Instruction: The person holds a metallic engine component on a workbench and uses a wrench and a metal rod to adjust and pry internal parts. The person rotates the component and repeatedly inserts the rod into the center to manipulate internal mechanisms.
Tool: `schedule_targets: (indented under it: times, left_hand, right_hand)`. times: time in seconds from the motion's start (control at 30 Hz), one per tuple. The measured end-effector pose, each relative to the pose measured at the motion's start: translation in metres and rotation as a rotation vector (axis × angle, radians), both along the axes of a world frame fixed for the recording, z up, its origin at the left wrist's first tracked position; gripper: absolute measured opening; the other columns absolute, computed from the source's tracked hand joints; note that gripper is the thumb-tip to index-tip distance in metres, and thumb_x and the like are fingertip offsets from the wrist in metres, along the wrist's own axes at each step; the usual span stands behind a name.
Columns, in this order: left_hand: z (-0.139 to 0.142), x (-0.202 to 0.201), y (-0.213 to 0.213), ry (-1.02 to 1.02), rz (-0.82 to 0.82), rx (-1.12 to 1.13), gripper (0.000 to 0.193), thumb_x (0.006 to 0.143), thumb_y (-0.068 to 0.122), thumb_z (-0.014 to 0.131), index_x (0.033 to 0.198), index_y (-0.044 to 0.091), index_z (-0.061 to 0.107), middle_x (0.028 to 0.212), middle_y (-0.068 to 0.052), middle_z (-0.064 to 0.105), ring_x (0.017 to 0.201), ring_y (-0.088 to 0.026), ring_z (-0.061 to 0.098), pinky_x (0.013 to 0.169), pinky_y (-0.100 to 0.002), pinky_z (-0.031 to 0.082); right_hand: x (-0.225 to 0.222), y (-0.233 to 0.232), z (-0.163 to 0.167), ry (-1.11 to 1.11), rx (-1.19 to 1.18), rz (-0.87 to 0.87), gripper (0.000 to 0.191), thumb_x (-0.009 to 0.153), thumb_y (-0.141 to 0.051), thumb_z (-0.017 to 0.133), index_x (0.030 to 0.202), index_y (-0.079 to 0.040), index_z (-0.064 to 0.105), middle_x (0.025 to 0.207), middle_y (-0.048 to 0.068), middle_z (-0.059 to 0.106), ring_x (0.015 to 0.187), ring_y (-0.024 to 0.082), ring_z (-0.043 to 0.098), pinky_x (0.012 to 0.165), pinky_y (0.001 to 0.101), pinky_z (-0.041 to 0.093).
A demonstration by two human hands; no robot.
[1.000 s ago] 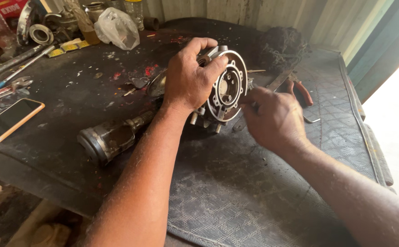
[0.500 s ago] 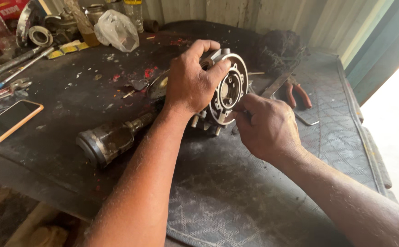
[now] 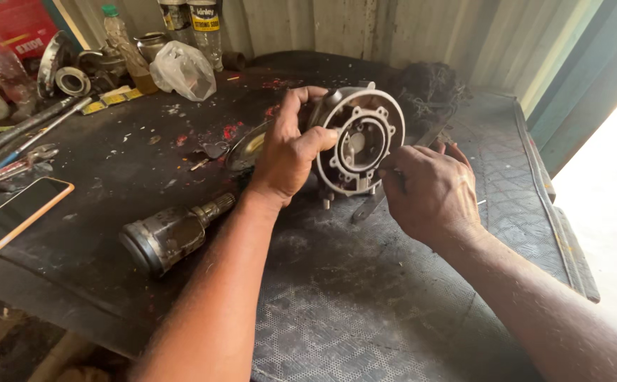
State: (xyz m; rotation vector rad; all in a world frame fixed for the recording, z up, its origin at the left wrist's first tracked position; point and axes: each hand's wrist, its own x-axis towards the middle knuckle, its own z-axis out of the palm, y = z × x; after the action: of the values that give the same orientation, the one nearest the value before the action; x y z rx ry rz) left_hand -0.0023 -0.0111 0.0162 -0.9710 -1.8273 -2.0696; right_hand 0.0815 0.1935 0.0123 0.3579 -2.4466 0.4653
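We hold the round metal housing [image 3: 360, 141] up off the workbench [image 3: 96, 205], its open face turned toward us and tilted a little to the right. Its axis runs from that face back and away toward the corrugated wall [image 3: 393, 28].

Left hand [image 3: 287, 152]: closed on the housing's left rim, thumb laid across the front flange, fingers curled over the top and behind. A firm grip; this hand carries the weight.

Right hand [image 3: 428, 187]: just right of the housing, fingers bunched, tips pinched at the lower right edge of the flange. Something thin seems to sit in the pinch, but we cannot tell what, nor whether it is a tool or a small part. So the housing lies left of these fingertips, touching or nearly so, and the right hand is the one working on it.

Below the housing, a dark flat bar [image 3: 368, 205] slants down toward the bench; whether it belongs to the housing is unclear.

Surface: dark, greasy bench top, with a patterned rubber mat [image 3: 336, 318] under and to the right of the housing.

Left of and below the housing lies a stubby metal shaft with a splined end [image 3: 170, 233]. Further left, a phone [image 3: 11, 219] at the bench edge. Behind and left of the housing: hand tools [image 3: 25, 134], bottles [image 3: 128, 49], a crumpled plastic bag [image 3: 181, 71]. Behind and right of it, a dark tangle of wire or fibre [image 3: 432, 88]. Daylight comes in far right.
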Motion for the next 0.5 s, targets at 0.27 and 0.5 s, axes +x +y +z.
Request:
schedule_targets:
  times: [0.27, 0.5]
  left_hand:
    - [0.021, 0.009, 0.0, 0.047, 0.176, -0.157, 0.079, 0.079, 0.046, 0.085, 0.135, 0.001, 0.051, 0.105, -0.011, 0.069, 0.095, -0.015, 0.068, 0.081, -0.03, 0.059]
    - [0.023, 0.01, 0.003, 0.153, 0.385, -0.308, 0.055, 0.079, 0.045, 0.083, 0.113, 0.003, 0.073, 0.099, -0.008, 0.081, 0.088, -0.016, 0.079, 0.077, -0.031, 0.063]
  right_hand:
    - [0.007, -0.007, 0.0, -0.037, 0.0, 0.115, 0.011, 0.088, -0.014, 0.067, 0.096, -0.009, 0.072, 0.09, 0.007, 0.074, 0.086, 0.026, 0.073, 0.083, 0.0443, 0.054]
    - [0.008, -0.009, -0.004, 0.098, 0.035, 0.132, 0.009, 0.088, -0.014, 0.068, 0.095, -0.012, 0.074, 0.089, 0.006, 0.076, 0.083, 0.025, 0.073, 0.095, 0.0529, 0.045]
